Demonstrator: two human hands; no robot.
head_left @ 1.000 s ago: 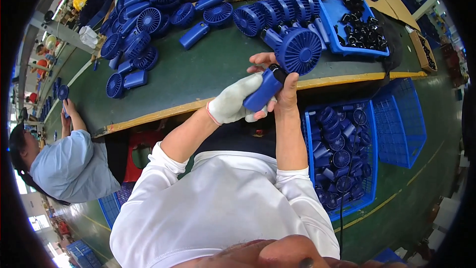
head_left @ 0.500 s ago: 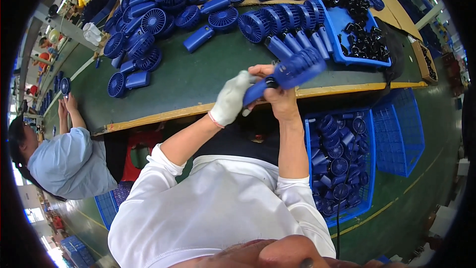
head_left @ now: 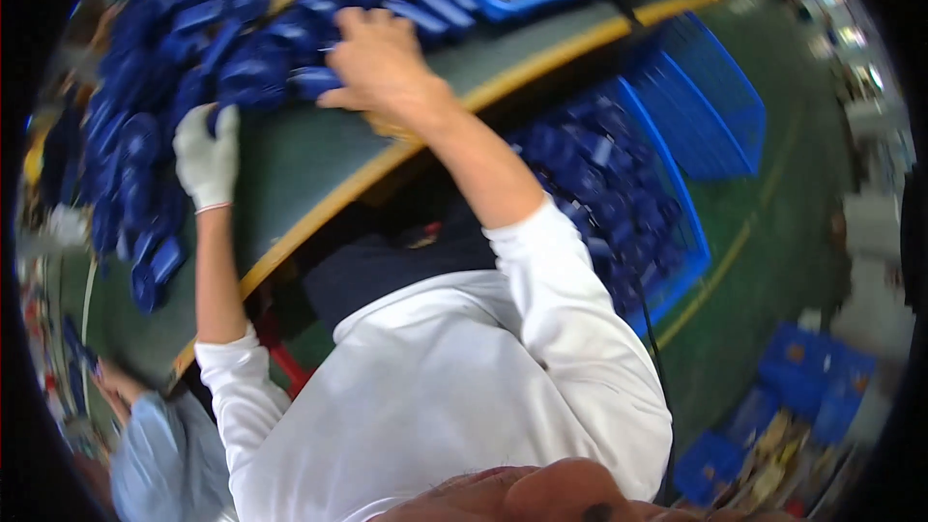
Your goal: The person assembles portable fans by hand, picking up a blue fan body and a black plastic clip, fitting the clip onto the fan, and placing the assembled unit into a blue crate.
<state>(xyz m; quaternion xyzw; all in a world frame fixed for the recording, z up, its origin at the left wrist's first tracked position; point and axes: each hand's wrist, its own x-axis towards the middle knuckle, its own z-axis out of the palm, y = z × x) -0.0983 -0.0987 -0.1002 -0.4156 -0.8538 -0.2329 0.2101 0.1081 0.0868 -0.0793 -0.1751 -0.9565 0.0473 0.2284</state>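
My left hand (head_left: 206,157), in a white glove, reaches to the near side of a heap of blue handheld fans (head_left: 140,140). Its thumb and fingers stand apart, with blue plastic showing between them; blur hides whether they touch it. My bare right hand (head_left: 380,68) is over the table beside a row of fans (head_left: 425,14), fingers spread and holding nothing I can see. Just left of its thumb lies one blue handheld fan (head_left: 256,77), its handle pointing toward that hand.
A blue tray (head_left: 541,5) with small black parts stands at the table's far right. Below the yellow table edge (head_left: 541,68), a blue crate (head_left: 681,275) holds many fans, beside another blue crate (head_left: 715,106). A co-worker's blue sleeve (head_left: 164,454) shows at lower left.
The view has swung round. My hands have parted: the handheld fan they held together is out of them, the left hand has gone to the heap, the right is over the row's near end.
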